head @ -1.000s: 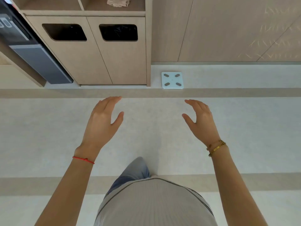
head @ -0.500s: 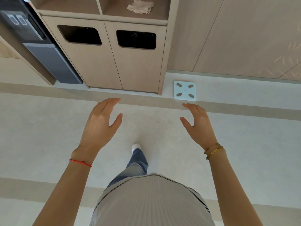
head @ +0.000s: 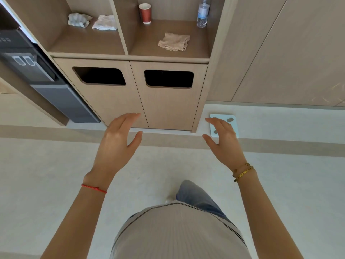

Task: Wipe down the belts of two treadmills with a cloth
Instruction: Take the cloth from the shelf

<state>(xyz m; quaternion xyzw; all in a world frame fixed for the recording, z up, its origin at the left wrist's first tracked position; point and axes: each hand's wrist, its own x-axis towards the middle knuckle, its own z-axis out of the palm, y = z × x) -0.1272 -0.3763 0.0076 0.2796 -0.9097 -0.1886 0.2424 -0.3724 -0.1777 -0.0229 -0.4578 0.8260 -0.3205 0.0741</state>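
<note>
So far: no wiping looks done, and no treadmill shows in this view.
Far left: a dark grey machine (head: 46, 86) stands on the floor beside the wooden shelf unit (head: 214, 75).
Left shelf: two crumpled white rags (head: 91, 20) lie side by side.
Left hand: the left hand (head: 116, 146) is held out in front, fingers (head: 130, 116) straight and loose, holding nothing.
Bin doors: two dark holes (head: 134, 78) are cut in the wooden doors under the shelves.
Right shelf: a red paper cup (head: 145, 13) stands at the back, a clear plastic water bottle (head: 202, 14) stands at the right, and a folded beige cloth (head: 174, 42) lies flat near the front.
Right hand: the right hand (head: 224, 141) is held out too, fingers spread a little, holding nothing.
Floor: a pale blue square scale (head: 231, 117) lies by the wall, partly behind the right hand.
Still to do: pick up the beige cloth, I think, then find both treadmills and wipe their belts.
</note>
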